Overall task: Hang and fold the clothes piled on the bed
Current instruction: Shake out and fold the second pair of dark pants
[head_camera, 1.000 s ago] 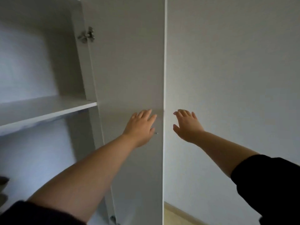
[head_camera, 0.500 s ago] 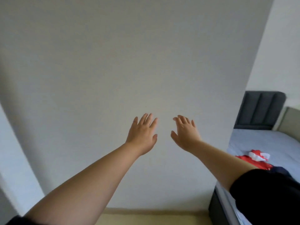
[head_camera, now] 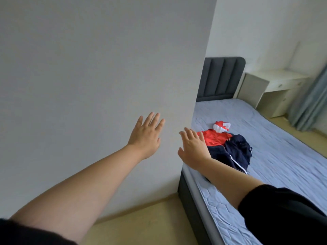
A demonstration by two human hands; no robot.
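Bed (head_camera: 283,156) shows fuller now: two garments (head_camera: 235,149); left hand (head_camera: 145,137), right hand (head_camera: 192,149) spread.

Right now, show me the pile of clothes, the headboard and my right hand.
pile of clothes (head_camera: 237,151): head view, on its navy garment.
headboard (head_camera: 222,78): head view, middle of its grey padded front.
right hand (head_camera: 193,149): head view, back of the hand.

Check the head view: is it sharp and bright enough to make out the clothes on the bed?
Head view: soft even light, no glare; wide-angle tilts the wall edges; the clothes on the bed look sharp; left hand and right hand slightly soft.
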